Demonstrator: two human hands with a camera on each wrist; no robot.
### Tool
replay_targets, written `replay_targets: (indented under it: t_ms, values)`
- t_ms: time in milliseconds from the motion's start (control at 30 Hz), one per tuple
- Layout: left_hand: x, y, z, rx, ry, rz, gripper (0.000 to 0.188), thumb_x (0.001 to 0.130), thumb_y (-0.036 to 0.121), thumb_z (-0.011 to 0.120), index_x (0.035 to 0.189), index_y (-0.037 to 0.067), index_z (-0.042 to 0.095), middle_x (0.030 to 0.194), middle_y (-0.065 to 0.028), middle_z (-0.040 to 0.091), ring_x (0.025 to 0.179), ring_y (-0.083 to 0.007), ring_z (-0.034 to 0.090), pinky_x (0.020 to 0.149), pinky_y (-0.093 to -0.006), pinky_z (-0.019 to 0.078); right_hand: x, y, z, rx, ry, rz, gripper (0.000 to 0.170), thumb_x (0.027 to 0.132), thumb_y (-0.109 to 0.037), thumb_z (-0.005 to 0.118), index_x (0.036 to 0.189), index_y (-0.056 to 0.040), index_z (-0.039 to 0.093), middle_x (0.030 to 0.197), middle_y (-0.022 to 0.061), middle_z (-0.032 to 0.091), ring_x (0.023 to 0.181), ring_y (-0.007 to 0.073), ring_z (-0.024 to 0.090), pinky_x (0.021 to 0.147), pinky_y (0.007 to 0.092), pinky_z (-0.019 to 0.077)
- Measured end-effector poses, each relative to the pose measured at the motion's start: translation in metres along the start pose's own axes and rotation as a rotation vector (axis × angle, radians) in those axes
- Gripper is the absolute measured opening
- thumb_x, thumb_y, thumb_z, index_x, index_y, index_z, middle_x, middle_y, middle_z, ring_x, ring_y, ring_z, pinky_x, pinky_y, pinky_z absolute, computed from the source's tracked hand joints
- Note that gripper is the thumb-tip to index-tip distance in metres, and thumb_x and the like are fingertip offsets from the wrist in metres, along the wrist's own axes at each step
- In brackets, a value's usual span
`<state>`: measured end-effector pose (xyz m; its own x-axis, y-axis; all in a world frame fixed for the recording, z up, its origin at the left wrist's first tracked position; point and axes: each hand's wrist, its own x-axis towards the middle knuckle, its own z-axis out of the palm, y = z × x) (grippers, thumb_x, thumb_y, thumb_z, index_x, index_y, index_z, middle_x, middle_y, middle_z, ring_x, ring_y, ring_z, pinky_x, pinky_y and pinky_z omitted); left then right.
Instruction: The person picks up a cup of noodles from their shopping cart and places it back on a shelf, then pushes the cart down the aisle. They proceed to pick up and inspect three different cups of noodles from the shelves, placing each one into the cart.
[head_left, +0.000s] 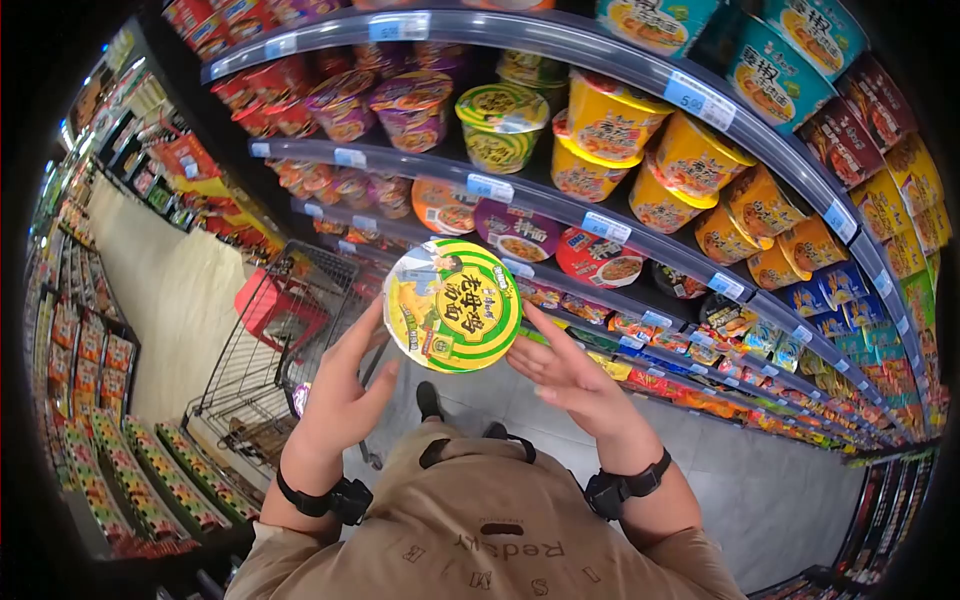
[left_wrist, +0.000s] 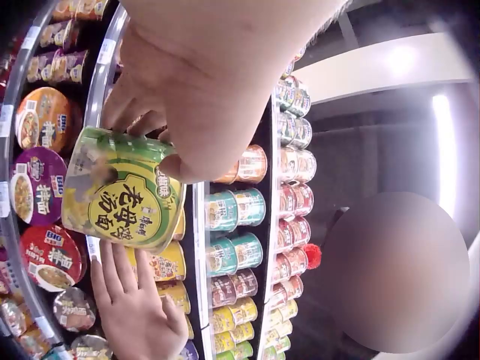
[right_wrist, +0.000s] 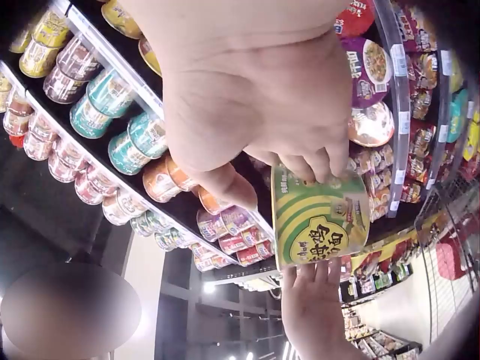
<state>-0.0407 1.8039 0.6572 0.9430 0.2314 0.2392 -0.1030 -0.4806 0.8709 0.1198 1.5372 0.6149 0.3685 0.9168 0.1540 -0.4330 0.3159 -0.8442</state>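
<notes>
An instant noodle bowl (head_left: pixel 455 305) with a green, yellow and white lid is held up before the person's chest, lid toward the head camera. The left hand (head_left: pixel 345 395) grips its left side; in the left wrist view that thumb lies against the bowl (left_wrist: pixel 124 191) with the fingers behind. On the opposite side, the right hand (head_left: pixel 580 380) touches the bowl with its fingertips, fingers mostly straight. The right wrist view shows those fingers on the side of the bowl (right_wrist: pixel 319 217) and the right thumb held away from it.
Shelves with blue price tags (head_left: pixel 605 228) curve across the front and right, stacked with noodle bowls, among them a similar green one (head_left: pixel 500 125). A wire shopping cart (head_left: pixel 250 380) stands at the left, near a red stool (head_left: pixel 280 305). An aisle floor (head_left: pixel 150 270) runs beyond.
</notes>
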Motion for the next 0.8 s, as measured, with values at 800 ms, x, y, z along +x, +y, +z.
replay_targets:
  t_ms: [800]
  values:
    - [-0.301,-0.092,-0.216,0.141,0.414,-0.455,0.074,0.092,0.008,0.066,0.159,-0.002,0.035,0.142,-0.0292,0.059,0.119,-0.0344,0.068,0.078,-0.0336,0.0557,0.195,0.222,0.219,-0.004,-0.420,0.601,0.086,0.100,-0.011,0.061,0.168,-0.0055,0.008,0.169,0.0228,0.026,0.158,0.0348,0.024,0.127,0.0471,0.0199]
